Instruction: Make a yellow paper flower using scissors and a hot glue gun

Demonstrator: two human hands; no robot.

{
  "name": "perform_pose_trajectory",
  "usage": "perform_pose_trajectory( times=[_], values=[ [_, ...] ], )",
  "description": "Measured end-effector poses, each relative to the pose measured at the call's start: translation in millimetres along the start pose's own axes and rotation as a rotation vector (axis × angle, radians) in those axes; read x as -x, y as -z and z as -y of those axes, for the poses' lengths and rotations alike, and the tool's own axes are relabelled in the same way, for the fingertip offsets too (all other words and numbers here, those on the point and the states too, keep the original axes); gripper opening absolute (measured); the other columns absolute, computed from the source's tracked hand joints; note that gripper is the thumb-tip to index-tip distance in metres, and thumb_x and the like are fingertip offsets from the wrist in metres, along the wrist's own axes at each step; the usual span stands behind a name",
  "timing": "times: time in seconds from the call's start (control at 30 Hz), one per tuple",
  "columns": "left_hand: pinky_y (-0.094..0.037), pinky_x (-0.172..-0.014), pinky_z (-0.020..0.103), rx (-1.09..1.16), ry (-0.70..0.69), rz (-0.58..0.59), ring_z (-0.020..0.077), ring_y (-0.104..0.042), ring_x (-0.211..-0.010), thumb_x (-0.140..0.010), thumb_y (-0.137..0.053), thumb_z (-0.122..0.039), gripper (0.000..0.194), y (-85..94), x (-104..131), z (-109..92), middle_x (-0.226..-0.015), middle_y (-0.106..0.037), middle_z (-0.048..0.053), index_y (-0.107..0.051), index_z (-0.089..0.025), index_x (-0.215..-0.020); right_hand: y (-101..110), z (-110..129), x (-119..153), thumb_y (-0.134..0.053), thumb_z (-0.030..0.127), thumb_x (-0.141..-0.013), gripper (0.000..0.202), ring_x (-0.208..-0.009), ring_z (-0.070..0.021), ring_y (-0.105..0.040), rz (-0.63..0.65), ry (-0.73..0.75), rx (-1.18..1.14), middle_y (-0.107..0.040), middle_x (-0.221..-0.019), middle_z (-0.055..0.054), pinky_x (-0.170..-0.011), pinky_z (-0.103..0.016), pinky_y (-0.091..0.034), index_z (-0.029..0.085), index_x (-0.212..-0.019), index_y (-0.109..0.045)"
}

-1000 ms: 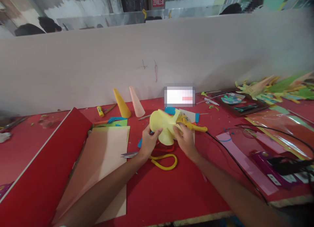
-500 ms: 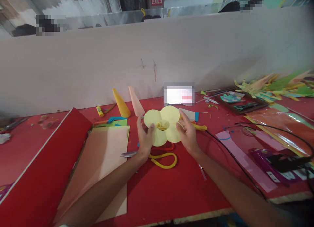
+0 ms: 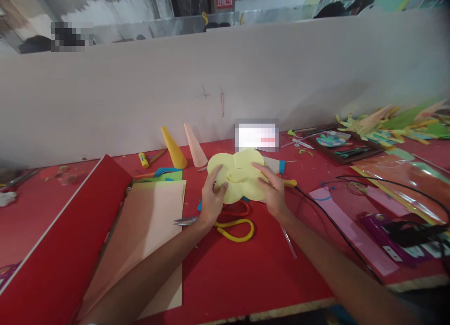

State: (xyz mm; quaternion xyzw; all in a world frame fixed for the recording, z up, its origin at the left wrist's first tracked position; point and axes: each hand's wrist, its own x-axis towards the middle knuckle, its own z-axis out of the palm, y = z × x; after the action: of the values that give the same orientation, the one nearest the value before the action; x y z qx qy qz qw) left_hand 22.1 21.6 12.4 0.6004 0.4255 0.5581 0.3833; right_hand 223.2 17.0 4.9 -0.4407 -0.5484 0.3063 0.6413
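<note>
A yellow paper flower shape (image 3: pixel 242 168) with rounded petals is held up above the red table. My left hand (image 3: pixel 213 196) grips its left side, thumb and fingers on the paper. On the right side, my right hand (image 3: pixel 274 189) holds the petals between thumb and fingers. The flower's middle looks folded or curled, and its central opening is mostly hidden. Below the hands lie yellow-handled scissors (image 3: pixel 239 230) and, partly covered by the flower, a red-handled pair (image 3: pixel 242 208).
Yellow (image 3: pixel 173 149) and pink (image 3: pixel 195 147) paper cones stand at the back. Paper sheets (image 3: pixel 151 212) lie left beside a red board (image 3: pixel 66 222). On the right are a dark tray (image 3: pixel 362 149), a pink strip (image 3: pixel 351 229), a black cable and a purple box (image 3: pixel 393 236).
The paper flower has tilted and spread slightly to the right, and its central hole shows less. Both hands have shifted a little right with it, still gripping it.
</note>
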Motion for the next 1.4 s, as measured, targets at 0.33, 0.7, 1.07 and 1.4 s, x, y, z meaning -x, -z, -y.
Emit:
perform_pose_trajectory(
  times=[0.33,0.7,1.07,1.4],
  values=[
    [-0.036,-0.127,0.043,-0.023,-0.042,0.029,0.0287,-0.046,-0.151,-0.097,-0.069,-0.043,0.056,2.7,-0.3,2.3,-0.159,-0.055,0.009,-0.058,-0.027,-0.15,-0.9,0.0,0.6,-0.06,0.026,-0.089,0.041,-0.134,-0.0297,-0.061,-0.04,-0.012,-0.025,-0.072,-0.139,-0.005,-0.117,-0.047,-0.043,0.027,-0.127,-0.076],
    [-0.034,-0.129,0.045,0.027,-0.002,0.051,0.0295,-0.047,-0.151,-0.097,-0.07,-0.043,0.056,1.5,-0.5,4.3,-0.162,-0.052,0.009,-0.06,-0.028,-0.149,1.4,-0.4,-1.3,-0.06,0.027,-0.089,0.041,-0.134,-0.0305,-0.061,-0.04,0.017,-0.003,-0.072,-0.139,-0.004,-0.12,-0.05,-0.041,0.027,-0.126,-0.077],
    [-0.034,-0.129,0.048,0.053,0.013,0.063,0.0313,-0.046,-0.152,-0.096,-0.07,-0.045,0.06,2.4,0.9,3.6,-0.165,-0.049,0.008,-0.056,-0.029,-0.152,0.7,0.3,-0.9,-0.062,0.034,-0.091,0.038,-0.133,-0.0322,-0.062,-0.056,0.019,-0.001,-0.073,-0.138,-0.007,-0.117,-0.051,-0.043,0.026,-0.126,-0.076],
    [-0.04,-0.125,0.046,0.146,0.05,0.087,0.0307,-0.048,-0.151,-0.093,-0.073,-0.053,0.084,-3.4,0.9,-3.7,-0.167,-0.045,0.009,-0.035,-0.032,-0.165,1.3,-0.5,-1.2,-0.06,0.037,-0.094,0.039,-0.132,-0.0326,-0.061,-0.074,0.04,0.035,-0.072,-0.137,-0.007,-0.116,-0.05,-0.044,0.026,-0.128,-0.075]
  ],
)
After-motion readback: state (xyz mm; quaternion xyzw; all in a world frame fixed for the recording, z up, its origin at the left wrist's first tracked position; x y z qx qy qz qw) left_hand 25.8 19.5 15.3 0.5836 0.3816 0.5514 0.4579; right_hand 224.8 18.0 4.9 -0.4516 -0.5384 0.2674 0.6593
